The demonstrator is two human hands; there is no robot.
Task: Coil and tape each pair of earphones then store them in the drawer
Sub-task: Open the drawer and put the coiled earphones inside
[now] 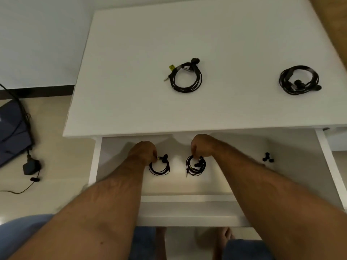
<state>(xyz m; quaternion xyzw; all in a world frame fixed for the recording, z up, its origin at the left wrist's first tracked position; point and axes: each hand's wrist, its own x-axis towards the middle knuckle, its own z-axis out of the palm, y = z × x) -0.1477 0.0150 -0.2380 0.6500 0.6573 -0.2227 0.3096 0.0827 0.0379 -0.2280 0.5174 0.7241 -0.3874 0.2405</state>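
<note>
A white desk point(131, 72) fills the upper view, with its drawer point(326, 166) pulled out below the front edge. Both bare forearms reach forward and down into the drawer, wrists bent so the fingers point downward.

Inside, the left hand point(142, 152) pinches the top of a small black coil point(159, 167) at a yellow tape band; the loop hangs just below and right of the fingers, and whether it touches the drawer floor cannot be told. Just beside it, the right hand point(203, 146) pinches the top of a second coil point(195, 166), whose plug points down near the floor. The two coils are near each other but apart. Fingertips of both hands are hidden behind the knuckles, so the exact grip is hard to make out.

On the desk lies a taped coil point(185, 76) with a yellow tag and its plug sticking out left. Well to its right lies another coil point(299, 80); no tape shows on it.

At the drawer's right, some small black ear tips point(268, 157) lie loose, too small to count surely.

A dark bag point(13, 132) and a charger point(31, 167) with cable sit on the floor at left.
</note>
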